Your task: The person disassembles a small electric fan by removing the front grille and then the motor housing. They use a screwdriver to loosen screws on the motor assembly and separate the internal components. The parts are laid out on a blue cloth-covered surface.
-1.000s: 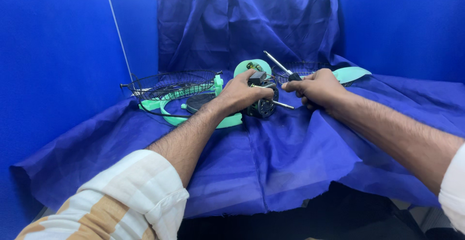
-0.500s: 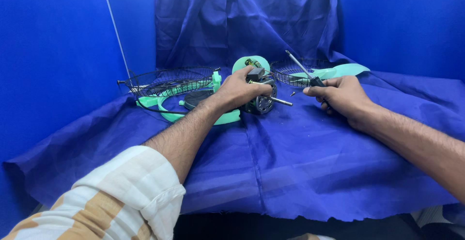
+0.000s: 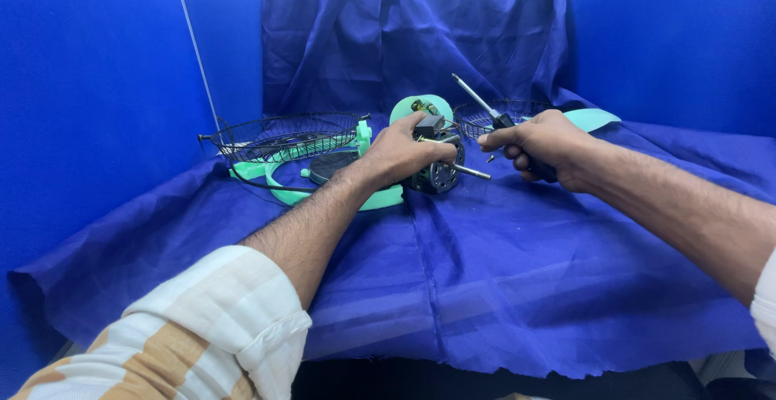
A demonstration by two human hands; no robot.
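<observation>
My left hand (image 3: 406,153) grips a small fan motor (image 3: 439,172) that rests on the blue cloth, its metal shaft (image 3: 471,173) pointing right. A mint green fan housing (image 3: 420,107) stands just behind the motor. My right hand (image 3: 540,143) holds a screwdriver (image 3: 478,99) by its black handle, the metal blade pointing up and to the left, a short way right of the motor. A tiny dark screw (image 3: 491,157) shows between the motor shaft and my right hand.
A black wire fan guard (image 3: 279,135) with a mint green ring (image 3: 283,194) lies at the left. A second wire guard (image 3: 499,113) and a mint green blade (image 3: 594,118) lie behind my right hand. Blue cloth (image 3: 501,271) covers the table and the walls.
My right hand has drawn away from the motor to the right and tipped the screwdriver blade upward. My left hand has stayed on the motor.
</observation>
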